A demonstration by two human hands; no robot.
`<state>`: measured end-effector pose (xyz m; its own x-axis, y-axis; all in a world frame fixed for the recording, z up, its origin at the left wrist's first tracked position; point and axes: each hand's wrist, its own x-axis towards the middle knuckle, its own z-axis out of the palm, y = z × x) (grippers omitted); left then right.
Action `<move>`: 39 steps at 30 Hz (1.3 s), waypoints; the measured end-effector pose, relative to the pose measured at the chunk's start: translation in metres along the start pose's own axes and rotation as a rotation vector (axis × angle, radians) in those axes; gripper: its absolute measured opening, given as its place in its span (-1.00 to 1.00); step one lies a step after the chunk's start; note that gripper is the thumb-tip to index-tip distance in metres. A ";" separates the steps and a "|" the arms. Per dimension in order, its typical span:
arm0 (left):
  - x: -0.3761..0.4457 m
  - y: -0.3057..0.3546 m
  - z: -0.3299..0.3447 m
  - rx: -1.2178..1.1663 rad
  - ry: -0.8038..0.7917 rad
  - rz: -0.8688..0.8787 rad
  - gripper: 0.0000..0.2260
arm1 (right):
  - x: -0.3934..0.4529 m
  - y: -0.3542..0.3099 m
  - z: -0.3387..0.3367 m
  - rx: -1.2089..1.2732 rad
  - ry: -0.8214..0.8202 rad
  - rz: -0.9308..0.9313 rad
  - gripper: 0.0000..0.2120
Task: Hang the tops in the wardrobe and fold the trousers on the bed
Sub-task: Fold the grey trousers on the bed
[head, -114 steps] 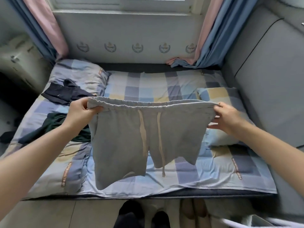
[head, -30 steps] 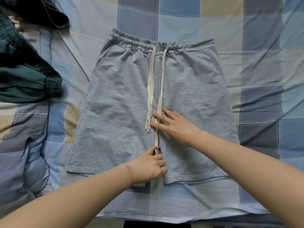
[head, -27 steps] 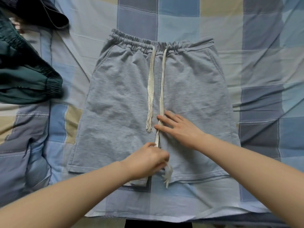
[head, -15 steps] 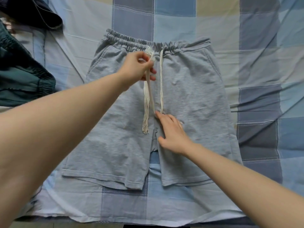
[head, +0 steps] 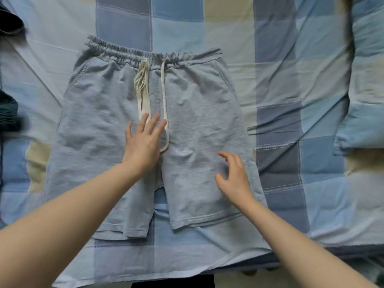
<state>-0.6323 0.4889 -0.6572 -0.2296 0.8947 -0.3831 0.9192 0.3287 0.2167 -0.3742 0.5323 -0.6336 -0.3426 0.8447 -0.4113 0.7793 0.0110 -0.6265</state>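
1. Grey shorts [head: 99, 113] lie flat, front up, on the checked bedsheet [head: 291, 80], waistband at the far end.
2. Left hand [head: 143, 142] lies flat at the crotch of the shorts, fingers straight, touching the folded-up drawstring [head: 143, 88].
3. Right hand [head: 234, 177] is over the shorts' right leg, fingers loosely curled, gripping nothing.

Single view: head-worn wide-angle camera, looking almost straight down from close above the blue, grey and beige checked bedsheet [head: 280, 59]. Near bed edge runs along the frame bottom; far side is at top. Both bare forearms enter from the near corners. Edges slightly blurred.
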 end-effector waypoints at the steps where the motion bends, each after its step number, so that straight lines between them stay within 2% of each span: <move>1: -0.011 0.010 0.007 0.034 -0.030 0.062 -0.33 | -0.003 0.015 -0.012 -0.029 0.062 0.072 -0.48; 3: -0.029 0.032 0.016 0.078 -0.117 0.143 -0.35 | -0.010 0.044 -0.033 -0.071 0.193 0.228 -0.51; 5: -0.042 0.056 0.027 0.044 -0.219 0.213 -0.34 | -0.016 0.066 -0.047 -0.032 0.241 0.372 -0.51; 7: -0.053 0.082 0.036 -0.022 -0.326 0.272 -0.36 | -0.021 0.078 -0.054 0.056 0.135 0.467 -0.51; 9: -0.061 0.105 0.041 -0.139 -0.391 0.268 -0.39 | -0.025 0.082 -0.050 0.089 -0.016 0.468 -0.47; 12: -0.062 0.135 0.039 -0.453 -0.469 0.087 -0.42 | -0.034 0.074 -0.042 0.067 -0.185 0.408 -0.47; 15: -0.056 0.159 0.027 -0.913 -0.540 -0.242 -0.42 | -0.049 0.052 -0.039 0.004 -0.302 0.202 -0.68; 17: -0.052 0.169 0.020 -1.177 -0.530 -0.413 -0.57 | -0.056 0.033 -0.041 0.014 -0.412 0.054 -0.79; 19: -0.051 0.173 0.019 -1.128 -0.431 -0.449 -0.83 | -0.055 0.021 -0.049 0.012 -0.549 0.001 -0.83; 20: -0.050 0.172 0.020 -1.050 -0.374 -0.446 -0.88 | -0.051 0.018 -0.054 -0.001 -0.588 0.020 -0.84; 21: -0.049 0.171 0.020 -0.984 -0.332 -0.441 -0.86 | -0.042 0.016 -0.062 -0.014 -0.575 0.060 -0.83; 24: -0.053 0.167 0.022 -0.885 -0.312 -0.377 -0.75 | -0.001 0.012 -0.080 -0.002 -0.302 0.205 -0.82; 26: -0.057 0.166 0.023 -0.861 -0.327 -0.337 -0.70 | 0.040 0.004 -0.088 0.031 -0.197 0.241 -0.78; 29: -0.062 0.165 0.028 -0.896 -0.316 -0.275 -0.70 | 0.105 -0.017 -0.086 0.232 -0.139 0.335 -0.72; 32: -0.064 0.161 0.029 -0.950 -0.313 -0.246 -0.72 | 0.159 -0.040 -0.077 0.408 -0.148 0.441 -0.64; 36: -0.070 0.151 0.030 -0.990 -0.350 -0.236 -0.72 | 0.192 -0.057 -0.062 0.366 -0.146 0.458 -0.56; 39: -0.080 0.139 0.028 -1.024 -0.357 -0.211 -0.72 | 0.195 -0.064 -0.050 0.252 -0.076 0.412 -0.75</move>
<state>-0.4777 0.4549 -0.6216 -0.0934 0.7063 -0.7017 0.1347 0.7072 0.6940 -0.4648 0.7234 -0.6408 -0.0775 0.7101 -0.6998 0.7101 -0.4534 -0.5387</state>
